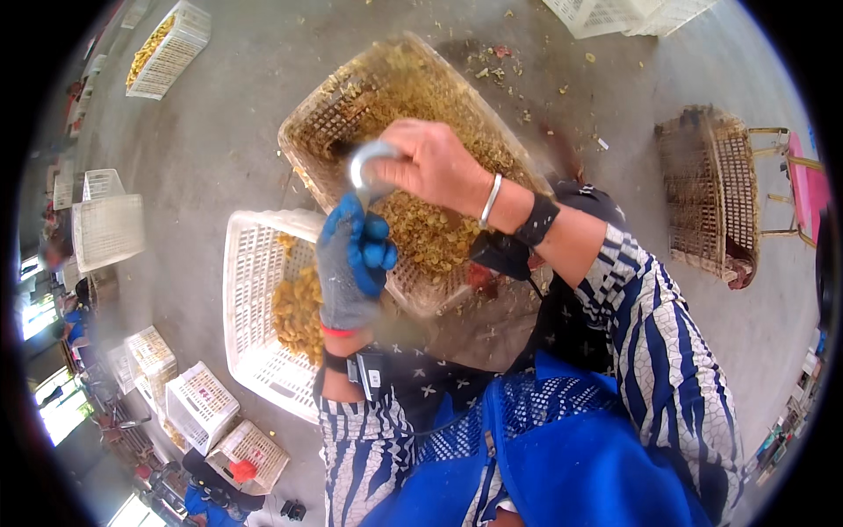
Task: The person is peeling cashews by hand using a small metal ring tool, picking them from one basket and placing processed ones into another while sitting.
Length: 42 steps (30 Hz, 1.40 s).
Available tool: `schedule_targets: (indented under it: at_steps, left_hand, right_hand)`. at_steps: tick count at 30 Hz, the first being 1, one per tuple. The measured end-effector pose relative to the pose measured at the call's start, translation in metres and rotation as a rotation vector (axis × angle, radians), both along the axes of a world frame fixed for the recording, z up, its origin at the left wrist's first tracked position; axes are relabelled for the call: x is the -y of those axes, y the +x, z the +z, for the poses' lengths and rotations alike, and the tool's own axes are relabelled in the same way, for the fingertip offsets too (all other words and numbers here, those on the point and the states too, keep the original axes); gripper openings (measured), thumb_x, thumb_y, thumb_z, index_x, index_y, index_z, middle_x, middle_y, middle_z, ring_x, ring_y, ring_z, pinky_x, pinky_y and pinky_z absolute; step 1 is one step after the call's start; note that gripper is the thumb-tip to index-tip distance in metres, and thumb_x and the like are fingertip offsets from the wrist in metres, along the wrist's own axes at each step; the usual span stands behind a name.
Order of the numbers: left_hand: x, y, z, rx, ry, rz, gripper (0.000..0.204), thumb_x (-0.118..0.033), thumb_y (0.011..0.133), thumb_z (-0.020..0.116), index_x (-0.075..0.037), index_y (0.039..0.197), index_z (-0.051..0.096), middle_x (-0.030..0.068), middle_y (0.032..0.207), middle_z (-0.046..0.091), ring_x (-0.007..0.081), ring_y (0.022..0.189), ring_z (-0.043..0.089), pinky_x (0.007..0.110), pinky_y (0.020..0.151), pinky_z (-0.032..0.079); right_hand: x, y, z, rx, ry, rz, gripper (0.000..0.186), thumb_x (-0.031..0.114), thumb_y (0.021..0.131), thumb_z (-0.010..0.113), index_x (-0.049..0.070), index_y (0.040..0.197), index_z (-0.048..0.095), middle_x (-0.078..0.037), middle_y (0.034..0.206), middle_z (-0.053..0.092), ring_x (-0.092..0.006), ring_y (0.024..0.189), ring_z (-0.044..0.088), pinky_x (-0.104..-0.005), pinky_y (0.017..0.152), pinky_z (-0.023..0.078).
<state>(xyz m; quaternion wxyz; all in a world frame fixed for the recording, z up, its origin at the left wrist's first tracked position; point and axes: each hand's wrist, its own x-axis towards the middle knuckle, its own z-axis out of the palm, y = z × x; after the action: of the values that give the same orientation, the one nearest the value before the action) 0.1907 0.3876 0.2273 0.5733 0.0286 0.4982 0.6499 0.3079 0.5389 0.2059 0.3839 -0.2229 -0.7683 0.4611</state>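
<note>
My left hand (pixel 353 259), in a grey glove with blue-coated fingers, is closed in front of my chest; what it holds, if anything, is hidden by the fingers. My bare right hand (pixel 432 167) grips a shiny metal spoon-like tool (pixel 373 165), rounded at the top and blurred. The tool's narrow lower end meets the left fingertips. Beneath both hands a dirty plastic crate (pixel 294 145) holds a heap of yellowish-brown peel scraps (pixel 426 224). Close to my left forearm, a white crate (pixel 250 294) contains knobby yellow ginger pieces (pixel 299 307).
A brown-stained crate (pixel 702 193) stands at the right, next to a pink-topped stool (pixel 803 189). Another crate of yellow pieces (pixel 171 53) is at far left. Several white crates (pixel 202 404) stand at lower left, near a person in blue (pixel 206 501). Scraps (pixel 500 70) litter the concrete floor.
</note>
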Motion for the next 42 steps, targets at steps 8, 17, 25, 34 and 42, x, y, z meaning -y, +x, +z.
schedule_targets:
  at_steps: [8,17,25,34,42]
  left_hand:
    - [0.001,0.02,0.021,-0.326,-0.078,-0.004,0.035,-0.028,0.099,0.062,-0.003,0.124,0.061,0.0003,0.078,0.058,0.0062,0.054,0.045,0.022,0.05,0.041]
    - [0.015,0.01,0.02,-0.323,0.092,-0.065,0.039,-0.027,0.098,0.062,-0.001,0.128,0.06,0.0026,0.078,0.06,0.007,0.054,0.048,0.023,0.05,0.044]
    - [0.012,0.016,0.022,-0.411,0.071,-0.121,0.039,-0.028,0.098,0.062,-0.001,0.126,0.061,0.005,0.08,0.062,0.0081,0.054,0.05,0.024,0.051,0.046]
    - [0.007,0.017,0.027,-0.824,-0.11,-0.197,0.035,-0.009,0.091,0.069,-0.003,0.125,0.063,0.0032,0.084,0.064,0.0087,0.065,0.06,0.023,0.055,0.051]
    - [0.003,0.015,0.017,-0.735,0.028,-0.089,0.029,-0.011,0.09,0.073,-0.007,0.118,0.068,0.0018,0.108,0.063,0.0074,0.088,0.059,0.022,0.072,0.051]
  right_hand:
    - [-0.008,0.014,0.019,-0.042,-0.465,0.129,0.018,0.02,0.088,0.069,0.002,0.091,0.072,-0.006,0.079,0.071,-0.0142,0.067,0.064,-0.0313,0.06,0.051]
    - [-0.024,0.02,0.019,-0.046,-0.624,0.061,0.019,0.019,0.091,0.066,0.002,0.097,0.072,-0.008,0.086,0.073,-0.0141,0.072,0.068,-0.0306,0.058,0.054]
    - [-0.017,0.023,0.01,0.201,-0.157,-0.024,0.021,0.02,0.091,0.066,0.0,0.091,0.072,-0.007,0.084,0.074,-0.0157,0.074,0.068,-0.0336,0.065,0.053]
    - [-0.003,0.028,0.016,0.084,-0.892,0.356,0.034,0.027,0.097,0.063,0.0,0.118,0.063,-0.009,0.102,0.069,-0.0168,0.091,0.069,-0.0295,0.07,0.061]
    - [0.034,0.011,-0.008,-0.306,-1.406,0.415,0.03,0.027,0.101,0.057,0.003,0.12,0.059,-0.005,0.112,0.066,-0.0167,0.101,0.065,-0.0352,0.092,0.056]
